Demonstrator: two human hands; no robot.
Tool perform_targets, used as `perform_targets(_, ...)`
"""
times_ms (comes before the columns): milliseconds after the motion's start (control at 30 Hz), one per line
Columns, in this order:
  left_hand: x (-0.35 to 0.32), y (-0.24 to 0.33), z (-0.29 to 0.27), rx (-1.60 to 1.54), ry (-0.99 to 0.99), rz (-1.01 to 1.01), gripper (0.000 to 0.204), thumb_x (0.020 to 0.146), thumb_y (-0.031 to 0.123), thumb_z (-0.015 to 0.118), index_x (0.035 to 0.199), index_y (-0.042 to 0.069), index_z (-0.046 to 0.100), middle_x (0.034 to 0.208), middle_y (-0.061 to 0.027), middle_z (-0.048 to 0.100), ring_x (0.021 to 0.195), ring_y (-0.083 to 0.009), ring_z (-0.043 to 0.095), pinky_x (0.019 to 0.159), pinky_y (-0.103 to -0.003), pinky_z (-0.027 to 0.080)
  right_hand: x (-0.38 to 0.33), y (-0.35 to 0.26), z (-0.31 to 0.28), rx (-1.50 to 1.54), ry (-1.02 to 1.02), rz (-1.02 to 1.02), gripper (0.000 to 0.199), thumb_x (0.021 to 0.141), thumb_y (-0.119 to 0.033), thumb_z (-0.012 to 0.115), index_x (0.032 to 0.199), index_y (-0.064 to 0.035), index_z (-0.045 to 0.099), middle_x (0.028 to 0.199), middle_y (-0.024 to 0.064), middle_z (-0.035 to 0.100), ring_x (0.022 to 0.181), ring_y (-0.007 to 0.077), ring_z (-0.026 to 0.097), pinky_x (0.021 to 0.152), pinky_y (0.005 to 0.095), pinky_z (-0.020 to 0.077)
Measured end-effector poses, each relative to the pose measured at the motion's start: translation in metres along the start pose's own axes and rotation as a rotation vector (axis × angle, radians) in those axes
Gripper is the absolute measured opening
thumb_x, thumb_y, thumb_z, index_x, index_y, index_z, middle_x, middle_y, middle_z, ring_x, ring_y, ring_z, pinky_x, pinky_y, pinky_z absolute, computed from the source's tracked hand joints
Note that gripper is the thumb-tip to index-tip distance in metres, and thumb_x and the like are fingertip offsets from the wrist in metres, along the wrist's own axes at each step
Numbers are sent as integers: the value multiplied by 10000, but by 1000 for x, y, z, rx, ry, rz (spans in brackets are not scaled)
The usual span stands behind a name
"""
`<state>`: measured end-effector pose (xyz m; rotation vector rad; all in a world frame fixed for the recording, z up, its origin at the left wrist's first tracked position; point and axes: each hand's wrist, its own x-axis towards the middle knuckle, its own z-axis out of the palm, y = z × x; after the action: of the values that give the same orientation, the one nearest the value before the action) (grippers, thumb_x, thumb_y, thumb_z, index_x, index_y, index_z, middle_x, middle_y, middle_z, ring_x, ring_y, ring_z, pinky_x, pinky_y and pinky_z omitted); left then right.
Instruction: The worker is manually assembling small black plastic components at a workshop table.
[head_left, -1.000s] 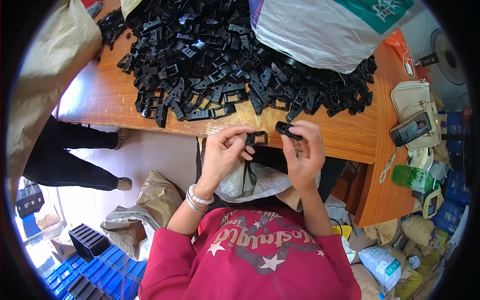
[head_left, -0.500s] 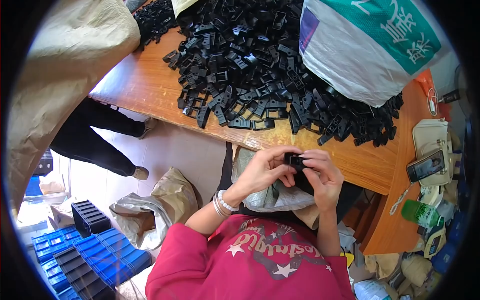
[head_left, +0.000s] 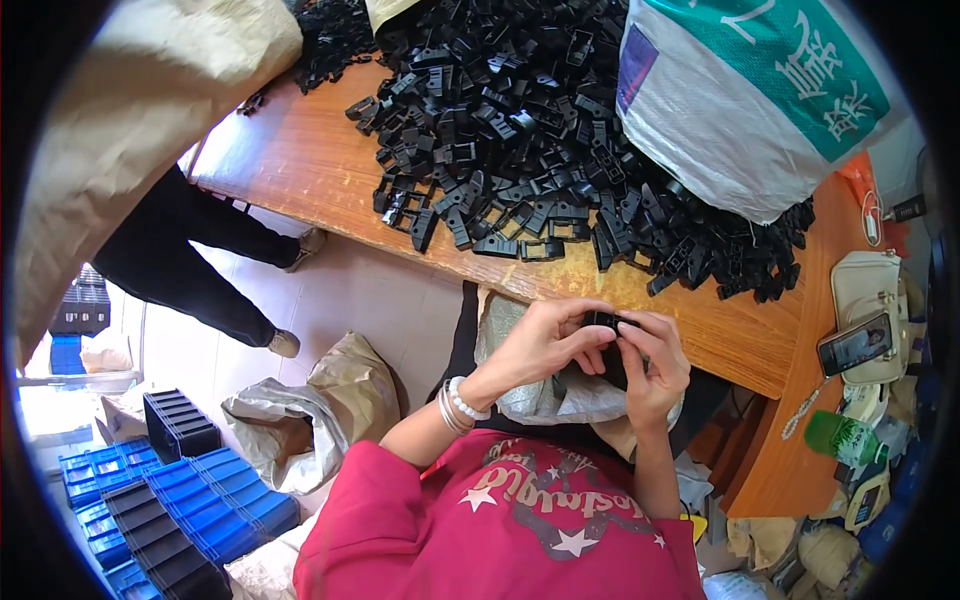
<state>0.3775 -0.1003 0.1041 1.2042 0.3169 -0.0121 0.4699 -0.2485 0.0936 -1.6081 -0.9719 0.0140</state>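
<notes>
Just in front of the table's near edge, both of my hands hold one small black plastic part (head_left: pixel 602 321). My left hand (head_left: pixel 562 338), with a white beaded bracelet at its wrist, grips the part's left side between thumb and fingers. Thumb and fingertips of my right hand (head_left: pixel 652 362) pinch its right side. Much of the part is hidden behind the fingers. Beneath my hands, an open pale woven sack (head_left: pixel 545 400) lies at my lap. Beyond them, a large heap of similar black plastic parts (head_left: pixel 500 140) covers the wooden table (head_left: pixel 290 170).
A white and green woven sack (head_left: pixel 750 120) leans on the heap. At right are a handbag (head_left: pixel 850 290), a phone (head_left: pixel 855 345) and a green bottle (head_left: pixel 845 438). Blue and black bins (head_left: pixel 210 500) and an open sack (head_left: pixel 310 420) stand lower left, near another person's legs (head_left: pixel 190 270).
My fingers have shifted around the black part and now cover more of it, and the part looks tilted differently. The whole view has shifted slightly.
</notes>
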Motion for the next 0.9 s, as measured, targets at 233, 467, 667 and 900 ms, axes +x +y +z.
perform_targets(233,3,8,-2,-47,4,-100,312,942,158,612,1144,-78,582,751,-106,652,588,-178,671,503,-254,539,-6,4,4,47,66,68,161,770,63,680,925,23,686,935,144,686,887,280,623,789,337,490)
perform_targets(467,9,-2,-3,-71,43,-75,292,951,182,603,1090,-75,608,706,-89,646,578,-169,664,490,-247,530,-8,6,9,49,55,123,148,777,64,672,919,29,689,940,141,686,895,272,624,809,331,484)
perform_targets(667,5,-6,0,354,5,247,286,932,69,599,1206,0,555,783,-76,644,685,-116,650,598,-245,514,-16,4,13,453,146,447,316,902,-36,627,1193,73,572,1218,121,562,1058,180,568,925,290,439)
perform_targets(900,0,-3,0,623,68,412,428,867,10,628,1271,48,493,924,-141,661,661,-217,659,604,-304,516,-12,2,2,316,-40,457,325,911,-82,636,1200,60,584,1129,105,574,1003,168,577,881,266,452)
